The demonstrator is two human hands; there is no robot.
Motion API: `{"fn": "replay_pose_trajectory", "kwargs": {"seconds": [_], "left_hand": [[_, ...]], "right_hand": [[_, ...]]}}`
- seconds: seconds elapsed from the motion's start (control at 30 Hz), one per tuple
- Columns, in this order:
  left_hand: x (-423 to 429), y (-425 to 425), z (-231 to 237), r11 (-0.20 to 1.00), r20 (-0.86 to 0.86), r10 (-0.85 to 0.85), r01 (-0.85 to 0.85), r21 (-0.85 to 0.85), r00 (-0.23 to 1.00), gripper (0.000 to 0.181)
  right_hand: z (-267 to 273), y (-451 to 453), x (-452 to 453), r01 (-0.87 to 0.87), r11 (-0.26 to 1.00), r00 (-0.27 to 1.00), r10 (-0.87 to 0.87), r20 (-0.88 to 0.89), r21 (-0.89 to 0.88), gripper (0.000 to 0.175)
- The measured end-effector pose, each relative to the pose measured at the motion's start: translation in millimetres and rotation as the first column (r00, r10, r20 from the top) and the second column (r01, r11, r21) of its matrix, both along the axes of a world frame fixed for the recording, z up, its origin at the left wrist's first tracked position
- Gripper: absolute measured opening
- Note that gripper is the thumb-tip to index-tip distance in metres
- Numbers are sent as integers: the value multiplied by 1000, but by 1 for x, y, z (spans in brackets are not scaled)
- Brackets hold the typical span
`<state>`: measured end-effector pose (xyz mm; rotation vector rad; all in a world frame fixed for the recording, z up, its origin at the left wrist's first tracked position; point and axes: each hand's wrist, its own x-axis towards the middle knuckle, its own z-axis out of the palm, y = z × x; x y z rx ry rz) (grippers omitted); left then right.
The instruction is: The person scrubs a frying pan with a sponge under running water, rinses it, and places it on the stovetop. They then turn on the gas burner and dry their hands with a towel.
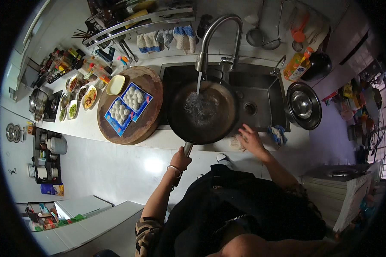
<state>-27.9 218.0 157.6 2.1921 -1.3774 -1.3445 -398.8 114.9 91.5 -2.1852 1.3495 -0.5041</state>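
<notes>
My left hand (181,159) is closed around the handle (188,148) of a dark wok (225,120). The wok sits over the left basin of a stainless steel sink (267,106). Water runs from the curved metal faucet (204,59) into the wok and splashes in its middle. To the right of the wok, my right hand (251,141) is over the counter's front edge, fingers spread. A pale scrubber or cloth (236,143) lies right beside its fingers; whether they touch cannot be told.
A round wooden chopping board (148,119) left of the sink bears two blue trays of white balls (121,113) and a yellow dish (115,85). Farther left stand dishes of chopped food (90,97). At right are nested metal bowls (304,106), an oil bottle (297,67) and a blue-white cloth (277,135).
</notes>
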Motion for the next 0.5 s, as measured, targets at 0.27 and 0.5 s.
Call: {"fn": "replay_pose_trajectory", "kwargs": {"seconds": [0.27,0.5], "left_hand": [[-12,-5,5,999,9,27,-27,30,1000,41],[-23,-5,5,998,34,65,-66,25,997,45]], "right_hand": [[26,-111,-25,72,996,956,-51,288,-61,22],[60,-213,5,-111,983,965,142,223,-147,16]]}}
